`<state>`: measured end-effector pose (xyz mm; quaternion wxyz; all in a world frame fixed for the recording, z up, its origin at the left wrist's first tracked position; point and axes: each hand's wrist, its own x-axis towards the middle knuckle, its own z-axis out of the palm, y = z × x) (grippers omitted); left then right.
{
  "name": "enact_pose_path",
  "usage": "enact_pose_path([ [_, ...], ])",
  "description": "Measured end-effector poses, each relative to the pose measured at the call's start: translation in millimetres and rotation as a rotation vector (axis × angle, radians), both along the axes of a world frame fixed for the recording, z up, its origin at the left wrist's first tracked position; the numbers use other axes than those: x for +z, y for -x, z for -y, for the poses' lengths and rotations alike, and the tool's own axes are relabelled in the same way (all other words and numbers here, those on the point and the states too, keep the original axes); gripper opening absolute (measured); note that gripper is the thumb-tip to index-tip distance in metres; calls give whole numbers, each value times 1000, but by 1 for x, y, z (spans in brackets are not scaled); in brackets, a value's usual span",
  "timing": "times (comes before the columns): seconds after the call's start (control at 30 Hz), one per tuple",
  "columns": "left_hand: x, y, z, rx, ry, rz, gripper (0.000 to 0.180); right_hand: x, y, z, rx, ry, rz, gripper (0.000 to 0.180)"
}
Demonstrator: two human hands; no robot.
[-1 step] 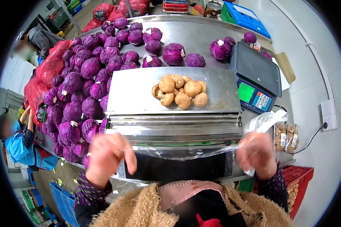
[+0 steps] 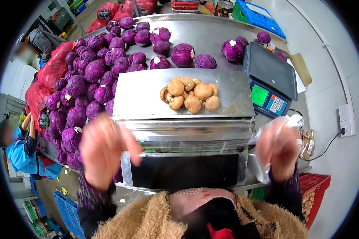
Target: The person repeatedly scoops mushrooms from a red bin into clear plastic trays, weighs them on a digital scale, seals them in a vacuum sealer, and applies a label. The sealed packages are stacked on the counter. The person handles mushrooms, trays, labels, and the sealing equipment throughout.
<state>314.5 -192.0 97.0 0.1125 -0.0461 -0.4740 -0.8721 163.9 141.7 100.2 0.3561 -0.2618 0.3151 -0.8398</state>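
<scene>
White-walled workroom: pale wall at the right, long steel table across the middle. On the table, left side: a large heap of purple cabbages, with a few loose ones along the back; red mesh sacks beside the heap. Centre: a metal unit with a flat plate on top, rollers along its near edge and a black panel in front. Brown mushrooms, one cluster, at the middle of the plate; whether a clear tray lies beneath them is hard to tell. Left hand: raised near the left end of the rollers, motion-blurred, one digit pointing down; whether its fingers pinch anything cannot be told. Right hand: near the right end of the rollers, fingers curled in on clear film, which hangs below them; exact fingertips blurred. Right of the plate: one grey weighing scale, green display lit. Beyond the right hand: clear packs with brown contents. Lower right: red crate. Far left: a co-worker in blue, arms toward the sacks.
</scene>
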Motion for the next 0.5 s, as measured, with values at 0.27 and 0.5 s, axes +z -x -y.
enact_pose_path([
  [0.27, -168, 183, 33, 303, 792, 339, 22, -187, 156, 122, -661, -796, -390, 28],
  [0.5, -137, 141, 32, 95, 1077, 260, 24, -149, 124, 107, -628, -850, -1348, 22],
])
